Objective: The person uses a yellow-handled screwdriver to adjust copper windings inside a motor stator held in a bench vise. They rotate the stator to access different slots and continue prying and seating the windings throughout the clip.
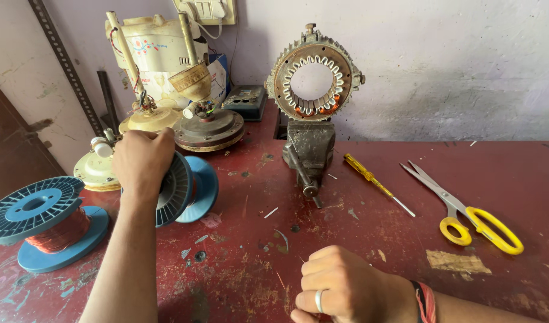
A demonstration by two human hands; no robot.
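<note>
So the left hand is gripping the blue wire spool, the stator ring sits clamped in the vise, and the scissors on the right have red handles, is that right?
Not quite. In the head view the scissors have yellow handles, not red. The rest holds: the left hand grips the blue wire spool, and the stator ring sits clamped in the vise.

A worn red workbench (pixel 358 251), scratched and flecked with chipped paint, fills the lower frame. At the far left sits a blue spool of copper wire (pixel 47 224), and a second blue spool (pixel 187 188) lies tipped on its side just right of it. A grey vise (pixel 310 158) stands at centre, near the wall. To its right lie a yellow-handled screwdriver (pixel 376 183) and, further right, yellow-handled scissors (pixel 466 212). Cream and brown fan parts (pixel 166 119) crowd the upper left corner, with small scraps scattered about.
</note>
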